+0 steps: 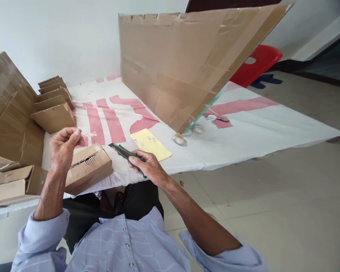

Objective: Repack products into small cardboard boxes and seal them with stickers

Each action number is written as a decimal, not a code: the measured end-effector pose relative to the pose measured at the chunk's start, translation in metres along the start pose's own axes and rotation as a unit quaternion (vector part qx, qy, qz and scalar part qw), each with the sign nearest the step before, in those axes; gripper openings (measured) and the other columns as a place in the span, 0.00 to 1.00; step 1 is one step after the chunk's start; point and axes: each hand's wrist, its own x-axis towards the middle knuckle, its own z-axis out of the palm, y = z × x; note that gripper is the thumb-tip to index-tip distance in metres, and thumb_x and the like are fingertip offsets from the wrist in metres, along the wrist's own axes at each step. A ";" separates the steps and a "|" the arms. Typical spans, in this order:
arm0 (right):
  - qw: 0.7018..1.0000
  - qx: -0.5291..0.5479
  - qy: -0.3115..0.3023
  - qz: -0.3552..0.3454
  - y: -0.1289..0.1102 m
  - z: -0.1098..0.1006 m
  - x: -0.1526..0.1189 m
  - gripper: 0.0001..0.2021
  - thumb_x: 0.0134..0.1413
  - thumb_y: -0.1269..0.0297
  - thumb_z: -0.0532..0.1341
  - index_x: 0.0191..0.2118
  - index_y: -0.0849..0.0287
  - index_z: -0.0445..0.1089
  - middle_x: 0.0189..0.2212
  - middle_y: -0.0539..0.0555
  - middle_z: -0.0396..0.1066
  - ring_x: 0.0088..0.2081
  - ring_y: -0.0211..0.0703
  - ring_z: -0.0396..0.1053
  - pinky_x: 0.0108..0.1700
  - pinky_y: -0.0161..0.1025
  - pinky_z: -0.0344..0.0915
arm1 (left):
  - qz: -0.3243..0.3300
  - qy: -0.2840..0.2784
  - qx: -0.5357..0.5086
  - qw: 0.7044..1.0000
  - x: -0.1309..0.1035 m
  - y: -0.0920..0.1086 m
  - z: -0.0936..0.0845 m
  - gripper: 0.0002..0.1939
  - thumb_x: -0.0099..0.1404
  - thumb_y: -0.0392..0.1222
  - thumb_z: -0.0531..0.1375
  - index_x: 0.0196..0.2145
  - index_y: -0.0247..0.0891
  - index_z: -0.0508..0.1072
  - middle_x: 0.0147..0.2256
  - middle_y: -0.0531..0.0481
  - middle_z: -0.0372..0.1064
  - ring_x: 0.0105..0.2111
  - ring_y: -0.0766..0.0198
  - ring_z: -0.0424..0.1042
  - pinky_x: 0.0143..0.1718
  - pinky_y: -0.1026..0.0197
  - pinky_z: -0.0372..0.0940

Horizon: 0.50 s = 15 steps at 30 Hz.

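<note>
1. Fingers of our right hand (146, 164) wrap the green utility knife (121, 152), its blade directed left and far; this grip probably lets us steer the tip while it points away from our body.
2. Our left hand (62, 146) pinches thumb and fingers together on a thin clear strip (91, 133), seemingly tape, perhaps held up so that it clings to nothing.
3. We have the small carton (95, 170) at the near edge of the cloth-covered desk (240, 138), left of the knife, presumably for easy reach; a ragged slit (83, 161) crosses its top.
4. Just beyond our right hand, the yellow sheet (158, 148) lies flat, bearing small pale marks or pieces; we cannot tell which.
5. Farther right, the tall cardboard panel (172, 64) stands tilted, perhaps as a screen.
</note>
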 end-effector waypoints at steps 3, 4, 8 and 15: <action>0.997 -0.030 0.052 0.048 0.033 -0.004 0.019 0.22 0.53 0.40 0.66 0.33 0.57 0.73 0.24 0.48 0.69 0.22 0.35 0.59 0.23 0.35 0.54 | -0.050 -0.022 -0.041 0.998 -0.012 -0.003 0.005 0.18 0.52 0.52 0.81 0.30 0.38 0.83 0.25 0.51 0.78 0.24 0.67 0.75 0.31 0.64 0.73; 0.995 -0.050 0.067 0.063 0.044 -0.004 0.026 0.22 0.51 0.39 0.66 0.32 0.57 0.72 0.22 0.47 0.67 0.22 0.36 0.59 0.23 0.35 0.53 | -0.065 -0.029 -0.050 0.996 -0.016 -0.004 0.008 0.19 0.50 0.53 0.82 0.30 0.38 0.83 0.26 0.50 0.78 0.24 0.67 0.75 0.31 0.64 0.74; 0.983 -0.137 0.106 0.067 0.075 -0.002 0.048 0.21 0.50 0.41 0.66 0.27 0.56 0.72 0.21 0.49 0.67 0.26 0.40 0.64 0.29 0.38 0.60 | -0.108 -0.056 -0.073 0.990 -0.030 -0.006 0.017 0.21 0.49 0.56 0.82 0.29 0.38 0.84 0.28 0.49 0.79 0.24 0.68 0.74 0.31 0.63 0.73; 0.990 0.104 -0.008 -0.092 0.018 0.026 0.031 0.34 0.53 0.35 0.73 0.57 0.53 0.77 0.54 0.60 0.77 0.43 0.46 0.76 0.39 0.41 0.74 | -0.018 -0.083 0.074 0.994 -0.048 -0.002 0.038 0.12 0.58 0.51 0.78 0.31 0.40 0.86 0.28 0.49 0.79 0.27 0.64 0.73 0.31 0.62 0.69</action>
